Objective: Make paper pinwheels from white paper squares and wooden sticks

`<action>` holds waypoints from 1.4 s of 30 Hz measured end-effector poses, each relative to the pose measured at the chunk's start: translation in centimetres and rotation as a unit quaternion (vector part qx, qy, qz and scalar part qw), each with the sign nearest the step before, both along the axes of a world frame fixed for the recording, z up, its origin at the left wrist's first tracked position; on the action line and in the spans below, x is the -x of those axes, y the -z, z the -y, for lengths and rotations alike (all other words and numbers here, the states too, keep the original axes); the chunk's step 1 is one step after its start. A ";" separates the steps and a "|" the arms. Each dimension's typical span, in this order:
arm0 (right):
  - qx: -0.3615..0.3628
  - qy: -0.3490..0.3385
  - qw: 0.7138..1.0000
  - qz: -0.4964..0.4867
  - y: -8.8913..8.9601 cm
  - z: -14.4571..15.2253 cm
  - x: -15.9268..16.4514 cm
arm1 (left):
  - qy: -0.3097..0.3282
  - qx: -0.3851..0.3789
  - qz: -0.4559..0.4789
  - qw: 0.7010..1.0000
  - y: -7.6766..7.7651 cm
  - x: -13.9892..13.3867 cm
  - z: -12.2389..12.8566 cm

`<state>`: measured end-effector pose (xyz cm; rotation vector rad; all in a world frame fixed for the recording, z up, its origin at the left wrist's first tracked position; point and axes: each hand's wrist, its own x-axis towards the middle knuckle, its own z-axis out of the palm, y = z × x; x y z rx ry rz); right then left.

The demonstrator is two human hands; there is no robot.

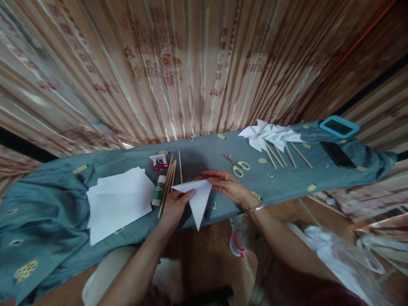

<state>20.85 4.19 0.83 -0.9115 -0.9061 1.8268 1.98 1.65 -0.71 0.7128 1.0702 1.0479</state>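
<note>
1. Folded paper [199,203], white & triangular, held btwn L hand [173,207] & R hand [230,186] at table's [204,148] near edge, one tip pointing twd the person.
2. L fingers [189,194]: clamped on paper's L part, thumb on upper face. R fingers [216,175]: pinching its upper R corner; bracelet [255,208] on that wrist.
3. Just L of L fingers: bundle of wooden sticks [167,182], then green/white glue stick [159,191]. Single stick [180,165] just beyond them.
4. Farther beyond, sl. L: open red box [159,162] w/ small bits, too small to ID.
5. Well L of L fingers: white sheets [119,199], overlapping.
6. Beyond R fingers, sl. R: scissors [239,167], green handles, blades pointing away.
7. Farther R: white pinwheels [257,137] on sticks; then dark phone [338,154] & blue-framed tablet [339,126].
</note>
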 end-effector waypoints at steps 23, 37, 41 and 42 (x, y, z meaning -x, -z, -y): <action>0.022 -0.027 0.998 -0.048 0.2 0.5 -0.5 | -0.039 0.037 0.038 0.998 -0.8 -0.3 -0.3; 0.019 -0.012 0.999 -0.048 -0.1 0.6 0.0 | -0.024 0.089 0.057 0.994 -0.9 -0.4 -0.1; 0.021 -0.007 0.999 -0.045 0.1 0.5 0.1 | -0.034 0.076 0.051 0.995 -0.8 -0.4 -0.1; 0.022 -0.005 0.999 -0.043 0.1 0.5 0.1 | -0.035 0.068 0.049 0.996 -0.7 -0.5 -0.1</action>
